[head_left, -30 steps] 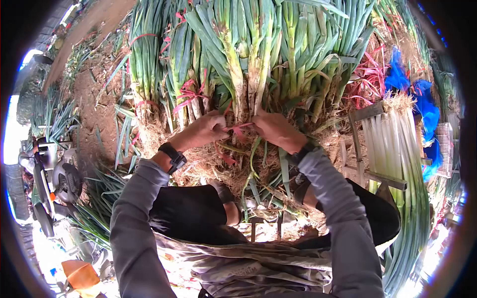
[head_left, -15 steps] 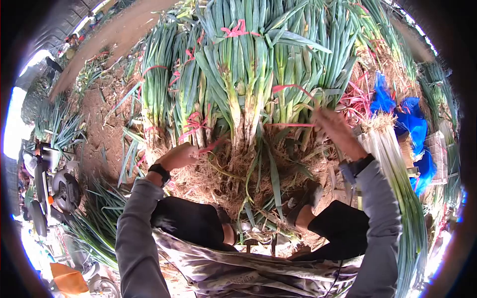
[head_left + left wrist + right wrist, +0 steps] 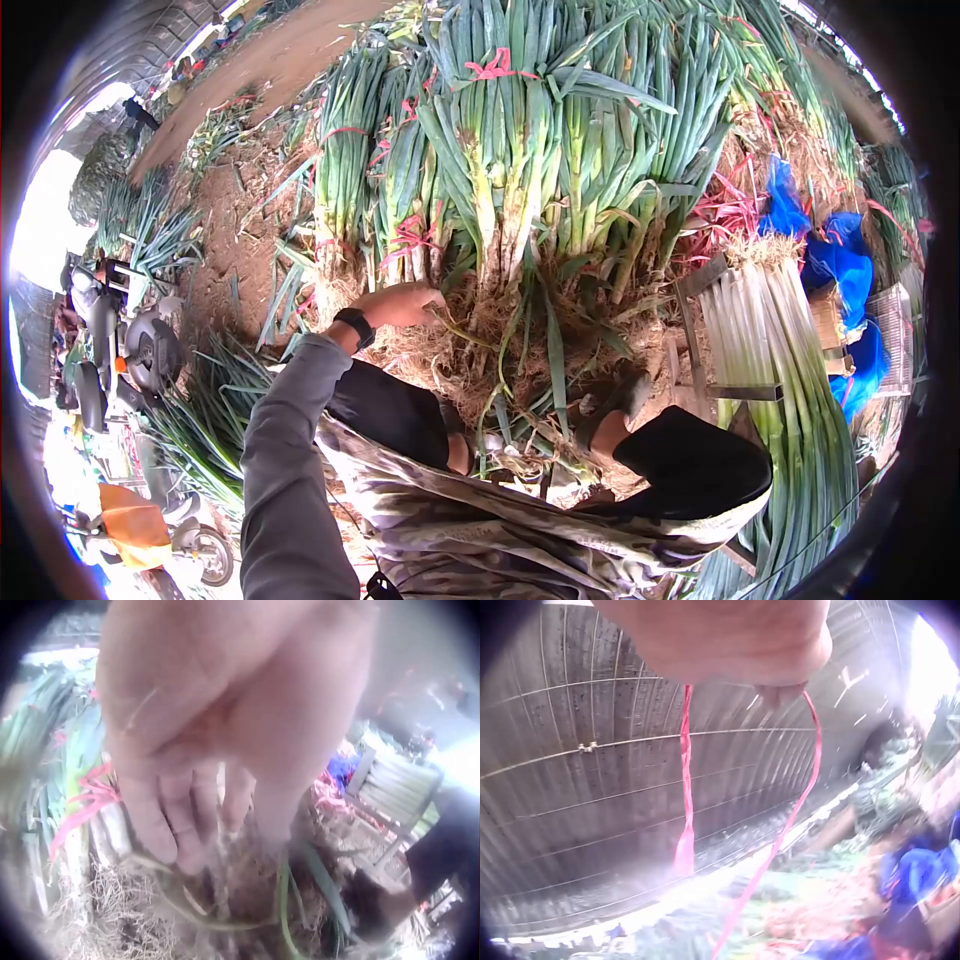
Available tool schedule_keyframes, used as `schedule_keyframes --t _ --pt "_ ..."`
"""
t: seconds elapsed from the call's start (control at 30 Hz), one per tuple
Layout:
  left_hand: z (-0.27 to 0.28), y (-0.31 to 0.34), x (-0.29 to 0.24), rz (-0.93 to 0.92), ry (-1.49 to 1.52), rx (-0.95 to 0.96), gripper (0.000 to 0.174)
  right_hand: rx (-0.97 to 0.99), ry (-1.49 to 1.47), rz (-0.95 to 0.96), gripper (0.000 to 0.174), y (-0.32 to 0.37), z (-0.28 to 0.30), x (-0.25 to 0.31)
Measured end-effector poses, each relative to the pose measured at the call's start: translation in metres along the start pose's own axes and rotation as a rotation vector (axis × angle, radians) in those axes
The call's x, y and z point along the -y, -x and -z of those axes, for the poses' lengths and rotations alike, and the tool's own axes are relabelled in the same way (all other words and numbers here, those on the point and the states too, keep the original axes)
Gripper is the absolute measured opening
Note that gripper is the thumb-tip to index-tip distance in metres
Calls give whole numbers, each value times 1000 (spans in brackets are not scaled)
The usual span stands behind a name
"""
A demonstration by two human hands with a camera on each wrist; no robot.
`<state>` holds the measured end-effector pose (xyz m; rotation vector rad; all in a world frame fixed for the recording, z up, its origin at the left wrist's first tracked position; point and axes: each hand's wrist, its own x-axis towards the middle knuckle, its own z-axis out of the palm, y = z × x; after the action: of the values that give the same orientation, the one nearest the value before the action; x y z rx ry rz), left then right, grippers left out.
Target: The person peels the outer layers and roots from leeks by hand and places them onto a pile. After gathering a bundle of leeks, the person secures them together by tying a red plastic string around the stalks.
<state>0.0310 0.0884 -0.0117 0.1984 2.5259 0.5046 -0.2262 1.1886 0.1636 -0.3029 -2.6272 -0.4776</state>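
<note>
Right hand point(image 3: 731, 637) raised, grip curled round pink ribbon point(image 3: 687, 761), two strands hanging below. Left hand point(image 3: 398, 304) low, grip loose, fingers slightly bent, just beside the roots point(image 3: 465, 366) of the upright leek bundle point(image 3: 505, 135), tied higher up.

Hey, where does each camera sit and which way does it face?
Head: on the head, facing forward and down at green bundles; left hand, left sleeve and both legs show.
Left wrist: worn there, looks past the left hand's palm at roots.
Right wrist: worn there, looks past the right hand, holding pink tape, at a curved ribbed structure.
Shared: head and left wrist both show the left hand and pale stalks by a wooden frame.
</note>
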Motion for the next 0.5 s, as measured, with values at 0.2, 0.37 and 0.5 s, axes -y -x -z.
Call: schedule_keyframes --t 0.2,0.37,0.5 --pt "26 -14 -51 -89 178 -52 49 -53 235 93 38 36 -55 -117" --pt "24 -30 -90 -180 301 -40 52 72 -115 184 41 19 28 32" --pt "6 -32 -119 -313 304 6 50 144 -498 239 35 14 136 213"
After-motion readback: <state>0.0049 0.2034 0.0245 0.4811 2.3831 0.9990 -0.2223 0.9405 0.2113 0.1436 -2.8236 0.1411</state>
